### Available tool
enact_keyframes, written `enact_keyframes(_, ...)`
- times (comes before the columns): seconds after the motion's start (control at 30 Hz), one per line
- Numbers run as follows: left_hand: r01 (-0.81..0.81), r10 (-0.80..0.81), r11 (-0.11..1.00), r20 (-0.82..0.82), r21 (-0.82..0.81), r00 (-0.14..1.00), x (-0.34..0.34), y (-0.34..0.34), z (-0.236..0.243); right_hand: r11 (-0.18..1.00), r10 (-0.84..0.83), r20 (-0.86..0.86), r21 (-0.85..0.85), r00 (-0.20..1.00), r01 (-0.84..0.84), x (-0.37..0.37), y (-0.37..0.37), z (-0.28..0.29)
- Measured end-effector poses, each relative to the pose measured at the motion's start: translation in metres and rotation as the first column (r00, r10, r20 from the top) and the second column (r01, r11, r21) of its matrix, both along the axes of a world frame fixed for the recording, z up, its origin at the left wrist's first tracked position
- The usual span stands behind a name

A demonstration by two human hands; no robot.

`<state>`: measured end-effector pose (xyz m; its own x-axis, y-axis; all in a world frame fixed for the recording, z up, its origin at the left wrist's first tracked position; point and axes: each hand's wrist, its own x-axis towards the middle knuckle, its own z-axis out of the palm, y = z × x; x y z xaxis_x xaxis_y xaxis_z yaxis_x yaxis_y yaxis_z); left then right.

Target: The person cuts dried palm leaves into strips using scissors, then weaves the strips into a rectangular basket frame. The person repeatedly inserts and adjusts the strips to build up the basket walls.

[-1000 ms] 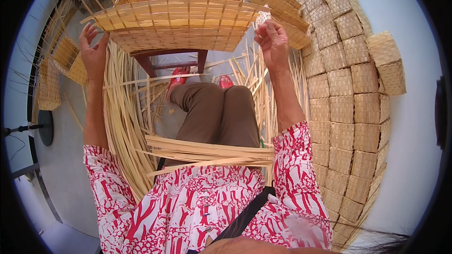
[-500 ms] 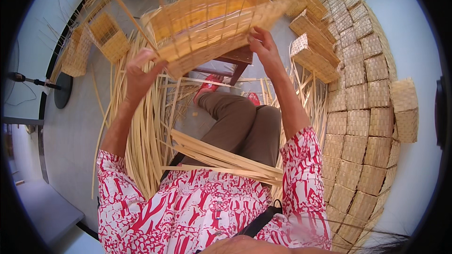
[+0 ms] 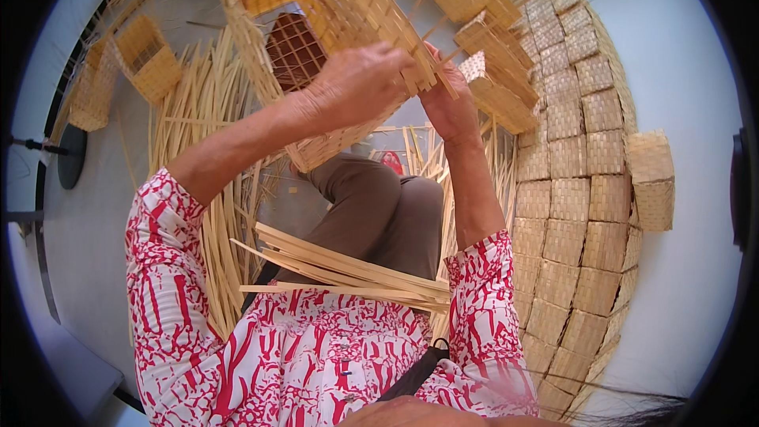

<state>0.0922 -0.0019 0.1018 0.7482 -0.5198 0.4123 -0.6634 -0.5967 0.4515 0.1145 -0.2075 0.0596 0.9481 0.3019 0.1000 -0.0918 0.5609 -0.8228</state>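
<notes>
A woven bamboo basket (image 3: 348, 4) is held up in front of me, tilted, its open-lattice part showing a brown surface behind. My left hand (image 3: 356, 79) reaches across the basket and is closed at its right edge, where strip ends stick out. My right hand (image 3: 451, 103) grips the same corner from the outer side, its fingers partly hidden behind the strips. The two hands are close together. Across my lap lies a small bundle of flat bamboo strips (image 3: 348, 265).
Long loose strips (image 3: 225, 213) lie heaped on the floor at my left. Two baskets (image 3: 146, 59) stand beyond them. More baskets (image 3: 494, 83) sit at the far right, beside a large stacked block of woven baskets (image 3: 589, 198). A black round stand base (image 3: 73, 156) is at far left.
The basket has been turned and tipped, with its opening now toward the left. My left hand has moved from its left end across to the right edge, near my right hand.
</notes>
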Motion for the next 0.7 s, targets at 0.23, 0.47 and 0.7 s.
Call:
enact_keyframes(0.23, 0.387, -0.346, 0.908, 0.235, -0.158, 0.908, 0.039, -0.01, 0.034, 0.997, -0.013, 0.004, 0.07, 1.0, 0.013, -0.032, -0.006, 0.004)
enact_keyframes(0.47, 0.524, -0.523, 0.85, -0.023, 0.061, 0.852, 0.049, -0.011, 0.063, 0.995, -0.005, 0.045, 0.104, 0.999, 0.0, -0.046, -0.001, -0.004)
enact_keyframes(0.7, 0.473, -0.474, 0.88, -0.149, -0.045, 0.868, 0.037, -0.01, 0.074, 0.995, -0.069, 0.019, 0.069, 0.997, 0.068, -0.057, 0.013, -0.001)
